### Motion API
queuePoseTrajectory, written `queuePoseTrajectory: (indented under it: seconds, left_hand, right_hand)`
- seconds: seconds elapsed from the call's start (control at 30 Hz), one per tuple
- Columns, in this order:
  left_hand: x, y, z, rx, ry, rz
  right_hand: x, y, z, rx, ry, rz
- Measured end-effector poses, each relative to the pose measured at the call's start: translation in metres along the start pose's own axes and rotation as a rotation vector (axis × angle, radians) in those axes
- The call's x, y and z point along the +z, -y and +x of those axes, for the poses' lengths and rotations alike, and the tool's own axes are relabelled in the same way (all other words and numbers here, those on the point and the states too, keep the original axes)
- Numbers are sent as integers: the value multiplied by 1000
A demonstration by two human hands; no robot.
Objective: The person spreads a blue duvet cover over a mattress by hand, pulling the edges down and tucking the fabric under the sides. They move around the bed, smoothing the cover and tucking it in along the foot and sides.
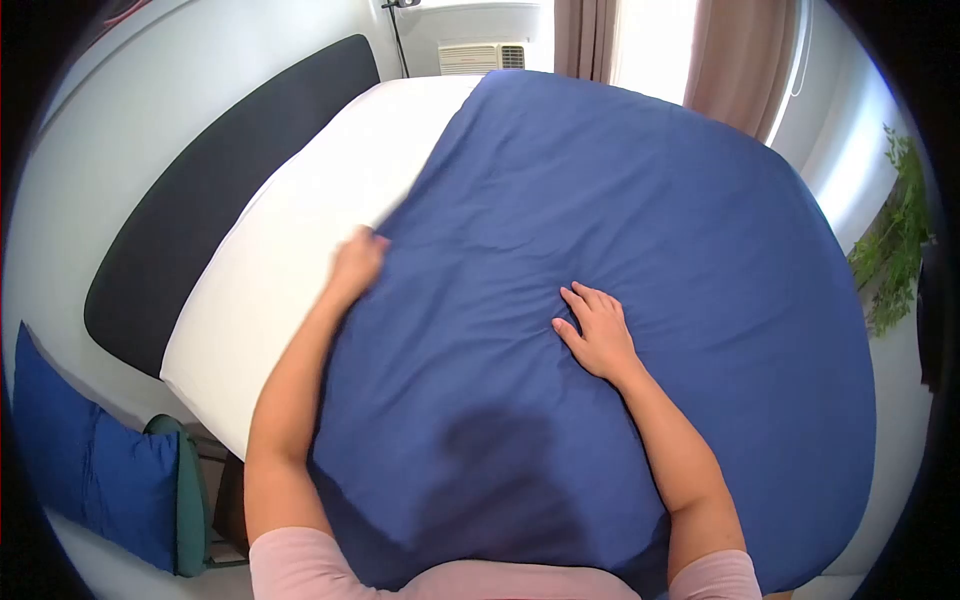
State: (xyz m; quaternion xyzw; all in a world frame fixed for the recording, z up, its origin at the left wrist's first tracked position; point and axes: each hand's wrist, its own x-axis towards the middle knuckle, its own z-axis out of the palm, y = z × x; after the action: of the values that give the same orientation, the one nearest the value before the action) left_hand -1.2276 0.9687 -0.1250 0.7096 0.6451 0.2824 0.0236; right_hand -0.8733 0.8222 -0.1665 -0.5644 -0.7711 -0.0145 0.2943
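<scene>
A blue bed cover [680,200] lies over most of the bed, lightly wrinkled around its middle. Its edge runs along the white-covered mattress [290,235], which shows bare on the headboard side. My left hand [359,264], slightly blurred, is closed on that edge of the cover. Flat on the blue fabric rests my right hand [601,336], its fingers apart and holding nothing. Small creases spread out near its fingertips.
A dark headboard [220,190] stands against the left wall. Blue pillows [95,465] and a green cushion [192,500] sit at lower left. Behind the bed are an air conditioner [481,58] and brown curtains [735,60]; a green plant [890,245] is at right.
</scene>
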Motion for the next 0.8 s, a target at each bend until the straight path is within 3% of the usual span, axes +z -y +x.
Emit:
queuePoseTrajectory:
  seconds: [0.03,0.1,0.27,0.3,0.33,0.37,0.43,0.47,0.57,0.63,0.67,0.7,0.77,0.8]
  left_hand:
    - [-36,-3,-3,2,-172,-16]
    - [-54,-4,-1,-49,-137,60]
    - [-1,22,36,148,-287,353]
    - [18,23,55,313,-283,247]
    - [35,11,67,356,-179,99]
    - [51,-9,76,309,-95,120]
    - [79,-41,89,-46,205,175]
    - [92,-55,94,-114,357,146]
    - [115,-86,94,-135,251,225]
    - [117,-83,108,-352,152,116]
    - [132,-69,126,-554,-50,0]
    - [127,-64,126,-624,-111,17]
    - [120,-60,126,-507,54,229]
    - [126,-51,138,-343,112,184]
  right_hand:
    - [-3,2,1,-43,-30,14]
    - [-8,10,4,-132,-85,36]
    - [2,7,-5,-96,-39,-67]
    - [3,9,-4,-92,-41,-75]
    - [4,11,-4,-91,-45,-96]
    - [4,13,-5,-91,-46,-118]
    - [7,15,-9,-88,-42,-134]
    - [8,13,-10,-87,-44,-132]
    - [5,11,-9,-81,-30,-108]
    - [3,9,-8,-75,-14,-84]
    - [3,8,-9,-74,-10,-72]
    - [4,8,-8,-70,-11,-59]
    - [3,6,-8,-65,-7,-53]
    - [3,6,-8,-63,-8,-45]
